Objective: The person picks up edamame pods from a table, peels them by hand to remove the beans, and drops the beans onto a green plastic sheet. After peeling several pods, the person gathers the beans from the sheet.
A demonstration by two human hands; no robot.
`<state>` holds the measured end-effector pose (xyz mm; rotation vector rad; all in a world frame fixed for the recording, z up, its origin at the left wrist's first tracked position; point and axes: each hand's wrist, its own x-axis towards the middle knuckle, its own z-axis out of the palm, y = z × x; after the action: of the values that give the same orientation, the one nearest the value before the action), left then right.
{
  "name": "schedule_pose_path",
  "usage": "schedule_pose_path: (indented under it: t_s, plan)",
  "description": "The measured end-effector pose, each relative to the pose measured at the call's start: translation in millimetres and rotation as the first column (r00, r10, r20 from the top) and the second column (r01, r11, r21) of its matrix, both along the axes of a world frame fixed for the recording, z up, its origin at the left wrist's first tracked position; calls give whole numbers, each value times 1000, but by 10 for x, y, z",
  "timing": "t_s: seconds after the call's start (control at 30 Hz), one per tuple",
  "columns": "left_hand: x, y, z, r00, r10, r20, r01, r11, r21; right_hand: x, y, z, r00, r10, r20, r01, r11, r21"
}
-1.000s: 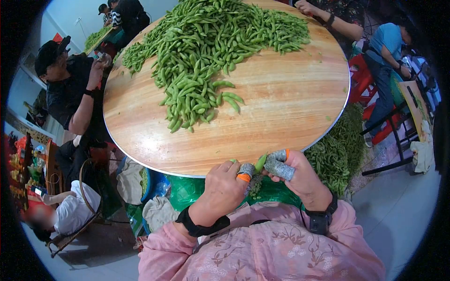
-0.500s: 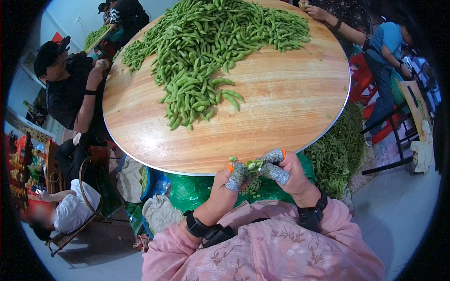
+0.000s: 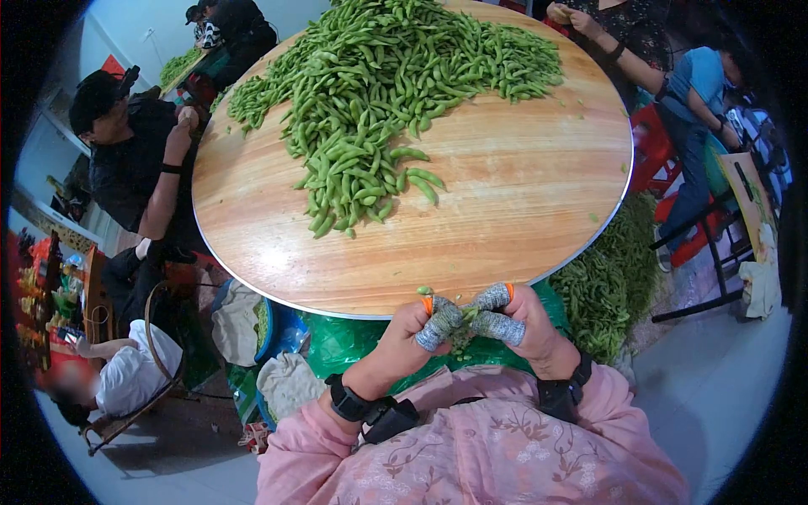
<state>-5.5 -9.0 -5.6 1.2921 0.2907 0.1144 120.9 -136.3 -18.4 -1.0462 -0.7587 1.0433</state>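
Close to my body, at the near edge of the round wooden table point(image 3: 522, 227), my hands meet over a soybean pod point(image 3: 470, 313). My left hand point(image 3: 407, 338) is closed, with grey knitted finger covers on its thumb and a finger pinching the pod. From the other side my right hand point(image 3: 534, 332) pinches it with similar grey covers. Fingers hide most of the pod. Below the hands, shelled green beans point(image 3: 462, 340) lie on green plastic sheeting point(image 3: 345, 338). A large heap of green soybean pods point(image 3: 370, 93) spreads over the far part of the table.
A co-worker in black point(image 3: 126, 160) sits at the left; another person's hands point(image 3: 576, 21) are at the far right edge. A pile of pods point(image 3: 610, 278) lies on the floor at right. Cloth-covered tubs point(image 3: 286, 387) stand at lower left. Red stools point(image 3: 652, 151) are at right.
My hands have come closer together, and the pod, open and plainly visible before, is now mostly covered by my fingers. The whole view has shifted slightly.
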Motion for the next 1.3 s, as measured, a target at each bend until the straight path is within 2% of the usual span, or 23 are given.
schedule_pose_path:
  t_s: [0.13, 0.2, 0.23, 0.3, 0.43, 0.5, 0.53, 0.6, 0.63, 0.7, 0.73, 0.77, 0.83, 0.87, 0.93, 0.97, 1.03, 1.07, 1.13, 1.17, 1.23, 1.27, 1.3]
  plan:
    - [-36, 6, -21, 1000, -20, -3, 20, 992, 124, 10, 1, -73, 999, 36, 28, -35, 999, -36]
    - [-43, 2, -32, 999, -28, 34, 12, 921, 389, -12, -1, -78, 984, 34, 174, -21, 997, -71]
    - [-46, -13, -12, 999, -27, 34, 12, 921, 389, -8, -3, -85, 984, 34, 174, -22, 997, -71]
    - [-56, -47, 48, 999, 0, -41, 12, 955, 298, 4, 1, -102, 951, 49, 306, -21, 995, -95]
    - [-75, -33, -66, 998, -45, -39, 56, 937, 344, -52, -5, -28, 965, 10, 261, 6, 998, -59]
    - [-93, -18, -238, 992, -89, 85, 7, 732, 681, -32, -66, -64, 960, -32, 279, 59, 994, -89]
    - [-74, -1, -97, 992, -88, 85, 7, 731, 683, 32, -117, -53, 960, -32, 279, 58, 994, -87]
    - [-15, 115, 245, 933, -205, -295, 357, 444, 822, 234, -303, -3, 874, -65, 482, 117, 990, -79]
    - [37, 196, 274, 933, -206, -296, 358, 442, 822, 345, -428, -4, 872, -66, 485, 162, 974, -159]
    - [182, 356, 329, 994, -45, -95, 104, 337, 936, 542, -654, 65, 824, -64, 563, 310, 882, -354]
    - [318, 457, 399, 987, 42, -156, 147, 172, 974, 619, -748, 111, 774, -48, 631, 417, 789, -451]
    - [462, 585, 350, 998, 55, -38, 32, 107, 994, 699, -866, 33, 773, -51, 632, 420, 789, -449]
    - [736, 831, 225, 996, 84, -32, 44, -141, 989, 792, -1053, -161, 514, -96, 852, 662, 677, -323]
    - [842, 933, 148, 996, 80, -30, 42, -144, 989, 789, -1068, -150, 512, -100, 853, 665, 675, -320]
    - [1014, 1050, 100, 998, 57, -1, 19, -314, 949, 791, -1093, -106, 657, -209, 724, 619, 699, -359]
    - [1070, 1085, 80, 999, 51, 1, 16, -317, 948, 782, -1074, -98, 654, -215, 725, 624, 696, -356]
    - [1148, 1085, 105, 987, 75, -142, 157, -281, 947, 725, -979, -71, 652, -308, 693, 630, 729, -269]
    - [1148, 1075, 104, 987, 69, -142, 156, -282, 947, 700, -925, -59, 651, -312, 692, 634, 726, -268]
    - [1090, 1017, 127, 997, 60, -52, 67, -304, 950, 658, -788, -35, 732, -367, 574, 575, 785, -231]
    - [1039, 968, 147, 997, 58, -50, 66, -305, 950, 626, -715, -41, 721, -374, 584, 552, 818, -158]
    - [882, 790, 304, 978, 131, -165, 158, 64, 985, 540, -548, 12, 772, -355, 527, 495, 856, -149]
    - [814, 754, 264, 977, 130, -167, 159, 64, 985, 496, -460, 42, 820, -330, 468, 435, 890, -135]
    - [729, 716, 207, 994, 24, -104, 83, 441, 894, 447, -376, 75, 821, -329, 466, 434, 890, -138]
